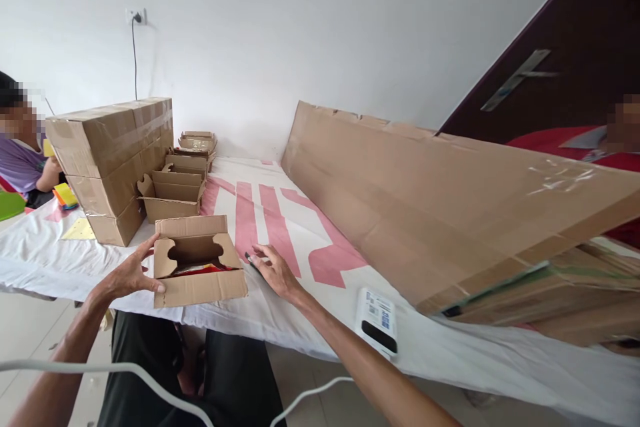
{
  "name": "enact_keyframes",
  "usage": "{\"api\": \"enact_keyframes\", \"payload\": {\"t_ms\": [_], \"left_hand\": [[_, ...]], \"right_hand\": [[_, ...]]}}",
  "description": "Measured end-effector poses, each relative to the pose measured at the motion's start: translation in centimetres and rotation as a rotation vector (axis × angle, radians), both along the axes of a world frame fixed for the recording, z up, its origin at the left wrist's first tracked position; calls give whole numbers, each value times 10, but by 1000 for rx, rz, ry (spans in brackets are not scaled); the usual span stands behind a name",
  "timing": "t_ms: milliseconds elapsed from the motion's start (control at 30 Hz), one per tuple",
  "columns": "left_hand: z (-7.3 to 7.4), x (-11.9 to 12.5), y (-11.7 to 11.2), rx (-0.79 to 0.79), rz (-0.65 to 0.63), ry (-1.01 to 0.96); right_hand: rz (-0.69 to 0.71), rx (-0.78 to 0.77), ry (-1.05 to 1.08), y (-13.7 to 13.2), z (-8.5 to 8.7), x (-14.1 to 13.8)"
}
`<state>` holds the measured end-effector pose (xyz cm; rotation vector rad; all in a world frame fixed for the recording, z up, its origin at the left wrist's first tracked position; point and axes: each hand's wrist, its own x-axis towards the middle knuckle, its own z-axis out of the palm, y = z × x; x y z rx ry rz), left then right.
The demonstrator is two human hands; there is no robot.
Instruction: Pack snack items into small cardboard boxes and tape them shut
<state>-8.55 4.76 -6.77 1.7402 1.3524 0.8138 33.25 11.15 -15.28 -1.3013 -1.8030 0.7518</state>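
The open carton (201, 285) sits at the desk's (275, 320) near edge, probably light and stiff, its flaps (191, 226) bendy, best held by its walls. My left fingers (151, 284) grip its left end; my right fingers (265, 252), just beside it, hold a small dark object (253, 262).

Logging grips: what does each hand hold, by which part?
Left hand: open cardboard box, by its left side. Right hand: small dark object, part unclear.
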Motion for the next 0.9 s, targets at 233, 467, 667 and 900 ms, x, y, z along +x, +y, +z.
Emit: {"api": "enact_keyframes", "payload": {"t_ms": [233,467,667,900], "left_hand": [[7,1,5,23,-38,96],[11,2,8,50,-58,114],[13,23,9,121,125,227],[6,59,7,155,370,395]], "right_hand": [[202,-19,72,-14,46,-55],[75,185,-50,-19,45,-71],[-82,12,226,-19,46,-59],[-147,-113,363,-16,23,-42]]}}
